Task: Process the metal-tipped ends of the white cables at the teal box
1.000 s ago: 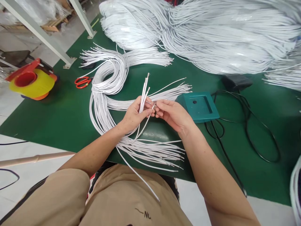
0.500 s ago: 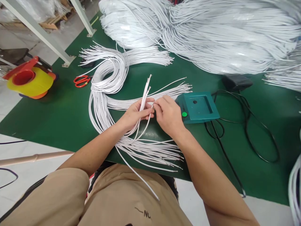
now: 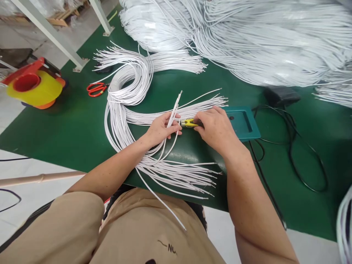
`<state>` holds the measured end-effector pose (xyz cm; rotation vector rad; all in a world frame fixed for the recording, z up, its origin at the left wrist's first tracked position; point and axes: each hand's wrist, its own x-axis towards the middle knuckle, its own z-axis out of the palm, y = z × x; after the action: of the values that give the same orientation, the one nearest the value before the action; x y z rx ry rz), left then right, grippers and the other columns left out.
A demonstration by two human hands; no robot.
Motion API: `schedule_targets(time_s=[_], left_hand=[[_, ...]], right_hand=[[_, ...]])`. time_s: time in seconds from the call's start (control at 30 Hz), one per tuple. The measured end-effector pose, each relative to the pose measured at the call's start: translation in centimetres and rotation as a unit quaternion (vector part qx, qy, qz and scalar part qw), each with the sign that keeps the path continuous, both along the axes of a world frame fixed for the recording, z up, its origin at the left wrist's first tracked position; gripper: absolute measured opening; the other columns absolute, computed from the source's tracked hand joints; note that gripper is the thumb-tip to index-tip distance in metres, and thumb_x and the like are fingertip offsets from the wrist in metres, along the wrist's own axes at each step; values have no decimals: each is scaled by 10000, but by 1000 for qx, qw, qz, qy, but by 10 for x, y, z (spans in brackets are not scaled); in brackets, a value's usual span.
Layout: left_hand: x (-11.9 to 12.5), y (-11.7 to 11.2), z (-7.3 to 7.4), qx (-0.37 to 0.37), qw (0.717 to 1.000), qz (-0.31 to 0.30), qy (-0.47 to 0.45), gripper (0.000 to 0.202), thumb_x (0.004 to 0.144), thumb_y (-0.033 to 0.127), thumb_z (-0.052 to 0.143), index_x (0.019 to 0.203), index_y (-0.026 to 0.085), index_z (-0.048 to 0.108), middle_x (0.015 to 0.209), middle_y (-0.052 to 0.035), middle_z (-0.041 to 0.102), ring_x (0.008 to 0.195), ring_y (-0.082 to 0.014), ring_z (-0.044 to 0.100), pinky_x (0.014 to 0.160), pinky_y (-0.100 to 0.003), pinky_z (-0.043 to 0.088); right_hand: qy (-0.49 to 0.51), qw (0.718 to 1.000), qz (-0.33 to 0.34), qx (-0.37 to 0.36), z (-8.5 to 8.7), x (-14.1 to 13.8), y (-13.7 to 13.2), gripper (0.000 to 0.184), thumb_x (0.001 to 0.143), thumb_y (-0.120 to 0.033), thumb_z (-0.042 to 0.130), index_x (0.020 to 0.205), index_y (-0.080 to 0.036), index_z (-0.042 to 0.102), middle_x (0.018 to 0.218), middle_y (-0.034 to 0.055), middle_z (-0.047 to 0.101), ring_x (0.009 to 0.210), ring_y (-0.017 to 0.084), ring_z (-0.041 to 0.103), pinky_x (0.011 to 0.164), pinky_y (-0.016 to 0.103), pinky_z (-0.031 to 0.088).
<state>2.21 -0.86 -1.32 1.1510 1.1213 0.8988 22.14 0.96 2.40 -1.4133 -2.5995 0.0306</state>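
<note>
Left hand [image 3: 161, 128] pinches a few white cables [image 3: 175, 110] between thumb and fingers, ends sticking up and tilted away from the wearer; one cable bows out separately, its end up near the fingertips; right hand [image 3: 217, 126] is curled round a yellow-and-dark hand tool [image 3: 188, 123], nose pointing at that cable end; can't tell from here if it's biting. Both hands sit over the green desk [image 3: 68, 132], near its front edge; the main white bundle [image 3: 115, 124] loops round left of them, loose ends fanning right, both above and below the hands; teal tray [image 3: 255, 126] just beyond the right hand, partly hidden by it; red-handled snips [image 3: 96, 89] left of the bundle; black cord [image 3: 308, 146] coils off to the right; big cable pile [image 3: 261, 44] along the far side; yellow-and-red dispenser [image 3: 35, 88] far left.
</note>
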Motion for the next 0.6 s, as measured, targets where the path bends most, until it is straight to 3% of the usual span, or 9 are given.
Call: schedule_targets(time_s=[0.2, 0.33, 0.4, 0.47, 0.53, 0.6], left_hand=[[3, 1, -4, 12, 998, 13, 59, 377, 728, 218, 706, 1062, 169, 538, 753, 7, 638, 691, -160, 712, 400, -134, 411], [5, 3, -8, 9, 996, 17, 87, 383, 719, 190, 703, 1074, 172, 562, 761, 1, 652, 684, -165, 718, 402, -136, 428], [6, 3, -9, 9, 997, 13, 77, 386, 713, 181, 708, 1074, 170, 572, 759, -1, 656, 679, -162, 718, 414, -137, 440], [5, 4, -9, 7, 998, 7, 58, 384, 710, 175, 716, 1067, 164, 575, 747, 0, 654, 678, -162, 719, 443, -148, 466], [4, 5, -9, -1, 999, 3, 39, 378, 708, 170, 722, 1053, 156, 571, 735, 2, 652, 677, -163, 720, 475, -161, 488], [2, 6, -8, -12, 999, 1, 30, 372, 705, 163, 727, 1039, 151, 563, 732, 4, 651, 674, -161, 719, 496, -168, 495]], right_hand=[[2, 1000, -7, 23, -4, -3, 3, 210, 837, -94, 481, 804, -177, 671, 719, 98, 605, 811, 251, 521, 806, 371, 397], [-10, 1000, -8, 15, -3, -3, 3, 210, 865, -121, 479, 826, -175, 678, 719, 97, 623, 838, 251, 551, 879, 406, 416], [0, 999, -15, 35, -3, 0, 1, 191, 893, -176, 489, 902, -170, 680, 823, 103, 674, 942, 264, 574, 1012, 479, 359], [15, 995, -58, 85, -5, 5, 0, 228, 915, -233, 487, 1045, -158, 659, 1065, 136, 691, 1133, 309, 538, 1099, 591, 233], [20, 984, -120, 128, -9, 11, -1, 314, 931, -260, 469, 1189, -139, 602, 1293, 180, 604, 1284, 363, 441, 1089, 680, 162], [14, 980, -153, 129, -13, 15, -1, 365, 943, -266, 446, 1264, -129, 556, 1390, 206, 527, 1334, 386, 393, 1068, 702, 169]])
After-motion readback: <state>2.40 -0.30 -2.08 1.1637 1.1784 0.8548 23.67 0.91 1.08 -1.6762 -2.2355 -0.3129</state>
